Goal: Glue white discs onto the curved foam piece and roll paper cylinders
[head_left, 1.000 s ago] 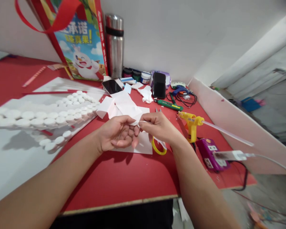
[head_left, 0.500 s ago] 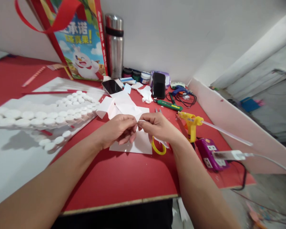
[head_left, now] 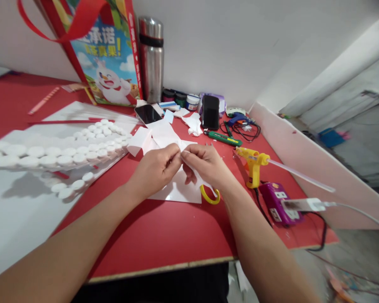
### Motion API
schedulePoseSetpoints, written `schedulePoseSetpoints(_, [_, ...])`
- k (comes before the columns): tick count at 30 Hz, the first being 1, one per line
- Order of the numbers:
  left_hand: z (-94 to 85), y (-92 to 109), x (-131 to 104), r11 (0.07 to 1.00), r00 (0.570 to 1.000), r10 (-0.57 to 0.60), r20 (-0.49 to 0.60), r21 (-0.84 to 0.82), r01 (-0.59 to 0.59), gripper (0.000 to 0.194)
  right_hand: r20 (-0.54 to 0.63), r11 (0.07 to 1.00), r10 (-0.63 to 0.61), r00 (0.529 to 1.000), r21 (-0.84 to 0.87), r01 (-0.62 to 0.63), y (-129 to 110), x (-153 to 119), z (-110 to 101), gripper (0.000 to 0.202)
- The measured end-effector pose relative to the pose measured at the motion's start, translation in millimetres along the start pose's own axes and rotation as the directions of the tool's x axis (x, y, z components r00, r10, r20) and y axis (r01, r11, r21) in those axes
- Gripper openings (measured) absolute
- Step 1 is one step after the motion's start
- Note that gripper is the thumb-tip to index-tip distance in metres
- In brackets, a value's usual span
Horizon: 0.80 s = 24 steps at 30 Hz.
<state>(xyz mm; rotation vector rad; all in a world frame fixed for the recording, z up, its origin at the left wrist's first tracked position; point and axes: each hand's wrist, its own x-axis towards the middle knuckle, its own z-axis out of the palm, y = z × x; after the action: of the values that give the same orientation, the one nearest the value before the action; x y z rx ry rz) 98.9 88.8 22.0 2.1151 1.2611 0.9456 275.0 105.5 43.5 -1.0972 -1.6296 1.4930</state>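
Observation:
My left hand (head_left: 159, 170) is closed in a pinch, its thumb and forefinger meeting the fingertips of my right hand (head_left: 205, 164). My right hand pinches too, its other fingers curled below. A small white edge shows between the fingertips, and a strip of white paper (head_left: 208, 185) trails beneath my right palm; most of it is hidden by the hands. Under both hands lies a white paper sheet (head_left: 189, 195), with folded white paper (head_left: 140, 141) behind. Yellow-handled scissors (head_left: 211, 201) lie by my right wrist, partly covered by the strip and hand.
Rows of white discs (head_left: 63, 160) spread at left. A yellow glue gun (head_left: 254, 166) and purple box (head_left: 279, 204) stand at right. Behind are a green cutter (head_left: 224, 138), a black phone (head_left: 210, 112), paint jars (head_left: 192, 102), a steel flask (head_left: 151, 63) and a bag (head_left: 110, 63).
My left hand has turned over so its back faces up more, and its fingers have curled in. Both hands' fingertips have risen slightly. The white strip shows more below my right hand.

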Motion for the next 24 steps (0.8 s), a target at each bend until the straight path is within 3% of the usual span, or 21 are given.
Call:
schedulePoseSetpoints(4, [0.6,-5.0,0.9,0.999,0.999,0.004,-0.040,-0.048,-0.006,0.026,0.112,0.970,0.137,0.984,0.186,-0.156,-0.7,0.5,-2.4,0.025])
schedulePoseSetpoints(9, [-1.0,-5.4,0.7,0.999,0.998,0.000,-0.061,-0.038,-0.003,0.024,0.097,0.914,0.189,0.977,0.346,-0.211,-2.1,2.0,-6.6,0.027])
schedulePoseSetpoints(15, [-1.8,-4.7,0.5,0.981,0.998,0.058,-0.034,0.186,-0.051,0.025,-0.012,0.974,0.093,0.996,0.209,-0.089,0.6,1.8,-1.2,0.021])
schedulePoseSetpoints(20, [0.7,-5.7,2.0,0.882,0.996,0.058,0.061,0.465,-0.080,0.024,-0.112,0.998,0.049,0.992,0.033,-0.045,5.3,1.4,4.0,0.020])
schedulePoseSetpoints(22, [0.8,-4.9,2.5,0.864,0.996,0.052,0.067,0.497,-0.078,0.024,-0.115,0.997,0.056,0.992,0.051,-0.050,5.1,1.4,4.1,0.020])
schedulePoseSetpoints(24, [0.4,-4.0,2.5,0.902,0.998,0.046,0.040,0.427,-0.059,0.027,-0.068,0.986,0.092,0.993,0.148,-0.081,3.2,1.6,3.6,0.019])
